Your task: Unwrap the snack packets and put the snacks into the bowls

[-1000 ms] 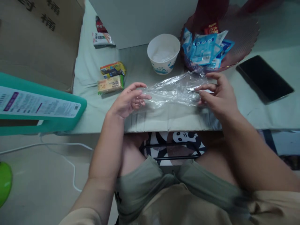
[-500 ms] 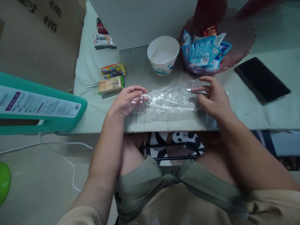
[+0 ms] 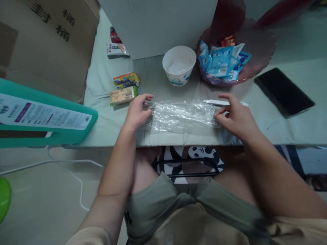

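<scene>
Fingers (image 3: 148, 97) first, since the head view is all there is: on the left hand (image 3: 136, 114) they're curled, with the thumb spread away from the index, right at one end of the clear plastic film (image 3: 184, 115). Can't tell if they touch it. On the right hand (image 3: 237, 119) the index sticks out over a slim white stick (image 3: 217, 102), while the thumb and another finger nearly meet at the film's other end; can't tell if they're pinching it. The film's on the counter (image 3: 109, 132) between both hands, wrinkled.

For smoothing stuff this thin, imo: light, even tension from both ends, palms low, and keep the stick clear so nothing snags.

Containers: the white paper tub (image 3: 178, 66) just behind the film has something pale at the bottom, too blurry to name. The pinkish scalloped dish (image 3: 260, 58) beside it holds blue packets (image 3: 221, 61) plus a red one (image 3: 228, 41).
</scene>
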A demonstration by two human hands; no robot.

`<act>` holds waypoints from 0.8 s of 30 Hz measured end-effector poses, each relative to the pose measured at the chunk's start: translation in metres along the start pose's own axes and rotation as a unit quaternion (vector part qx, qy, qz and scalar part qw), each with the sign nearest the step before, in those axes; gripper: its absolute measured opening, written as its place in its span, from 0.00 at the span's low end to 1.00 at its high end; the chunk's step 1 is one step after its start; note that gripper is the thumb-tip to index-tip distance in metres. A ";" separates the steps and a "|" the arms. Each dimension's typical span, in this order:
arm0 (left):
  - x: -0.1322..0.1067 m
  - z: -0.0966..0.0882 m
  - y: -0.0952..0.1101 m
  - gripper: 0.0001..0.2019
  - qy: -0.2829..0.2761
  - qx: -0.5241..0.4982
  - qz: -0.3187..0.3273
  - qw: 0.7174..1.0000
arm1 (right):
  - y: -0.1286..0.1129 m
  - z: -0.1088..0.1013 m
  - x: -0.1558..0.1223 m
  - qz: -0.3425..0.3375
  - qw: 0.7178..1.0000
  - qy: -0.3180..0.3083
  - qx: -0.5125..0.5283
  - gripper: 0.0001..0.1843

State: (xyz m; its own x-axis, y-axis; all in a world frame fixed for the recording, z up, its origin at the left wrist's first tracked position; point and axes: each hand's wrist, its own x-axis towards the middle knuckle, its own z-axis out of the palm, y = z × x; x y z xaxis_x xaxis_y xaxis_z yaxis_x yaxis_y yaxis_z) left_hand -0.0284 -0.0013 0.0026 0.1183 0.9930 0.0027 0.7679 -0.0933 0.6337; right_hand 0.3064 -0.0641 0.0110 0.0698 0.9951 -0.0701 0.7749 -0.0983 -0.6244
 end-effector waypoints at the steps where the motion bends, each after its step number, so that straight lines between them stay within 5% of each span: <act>1: 0.000 0.001 0.000 0.26 0.004 0.046 0.008 0.999 | 0.001 0.000 -0.002 -0.011 0.999 -0.013 -0.033 0.31; 4: -0.001 0.004 0.003 0.23 -0.002 0.132 0.024 0.991 | 0.001 -0.006 -0.007 -0.006 0.992 -0.034 -0.123 0.29; 7: 0.000 0.003 0.006 0.21 -0.013 0.141 0.018 0.990 | -0.003 -0.013 -0.010 0.014 0.990 0.035 -0.139 0.24; 10: 0.001 0.000 0.010 0.19 -0.046 0.103 0.034 0.993 | -0.010 -0.012 -0.012 -0.077 0.985 0.141 -0.057 0.17; 12: 0.001 -0.003 0.015 0.15 -0.094 0.039 0.068 0.992 | -0.015 -0.004 -0.015 -0.169 0.973 0.156 -0.007 0.15; 17: -0.003 -0.011 0.040 0.05 -0.209 -0.153 0.106 0.960 | -0.028 0.024 -0.021 -0.314 0.946 0.055 0.052 0.23; 21: -0.009 -0.017 0.067 0.03 -0.330 -0.215 0.159 0.905 | -0.034 0.031 -0.016 -0.343 0.933 -0.031 0.106 0.37; 24: -0.016 -0.027 0.079 0.03 -0.374 -0.241 0.203 0.872 | -0.039 0.029 -0.015 -0.346 0.923 -0.122 0.119 0.37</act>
State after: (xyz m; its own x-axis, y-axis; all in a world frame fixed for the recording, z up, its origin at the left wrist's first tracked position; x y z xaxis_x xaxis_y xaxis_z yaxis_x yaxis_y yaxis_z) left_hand 0.0137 -0.0222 0.0734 0.8353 0.5425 -0.0890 0.2343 -0.2048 0.9503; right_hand 0.2569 -0.0758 0.0140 -0.5566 0.7908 0.2546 0.4190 0.5318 -0.7359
